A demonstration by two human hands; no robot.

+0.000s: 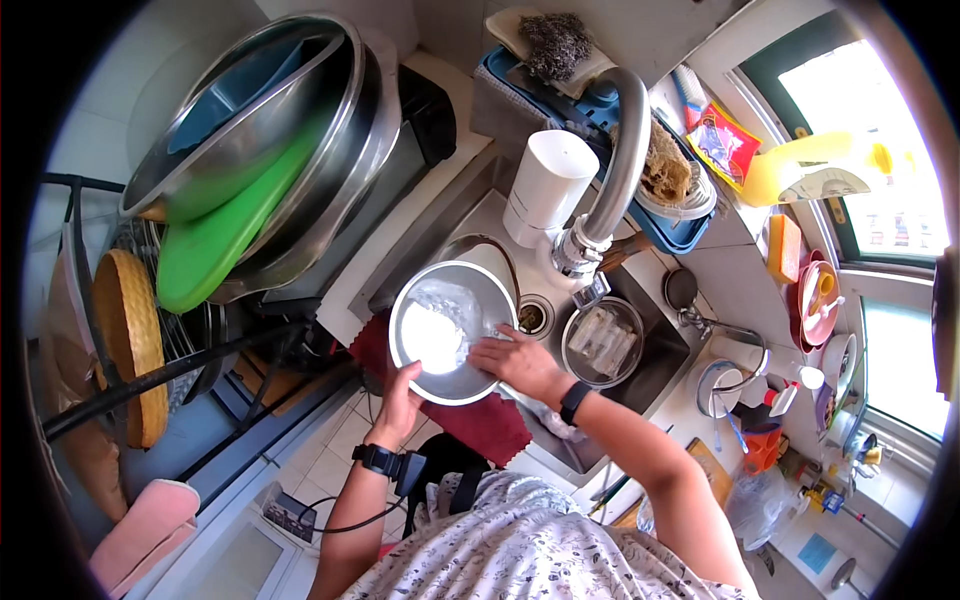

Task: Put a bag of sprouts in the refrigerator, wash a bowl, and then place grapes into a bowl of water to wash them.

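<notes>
A round metal bowl (442,289) is held over the near left part of the stainless steel sink (667,352). My left hand (401,405) grips its near left rim, with the thumb on top. My right hand (521,360) reaches over the right rim, its fingers touching the inner wall; its thumb is hidden, so its grip is unclear. Bright glare covers the bowl's inside. Right of the drain (532,315), a round bowl (568,358) holds several pale oblong pieces. The curved metal faucet (637,127) rises beyond, beside a white cylindrical filter (551,184).
Stacked metal basins (337,150) and a green board (240,225) lean on a black rack (172,379) at left. A blue tray (679,232) holds scrubbers behind the faucet. Bottles and cups, including a white mug (716,386), crowd the right counter. A maroon cloth (487,427) hangs at the sink's front edge.
</notes>
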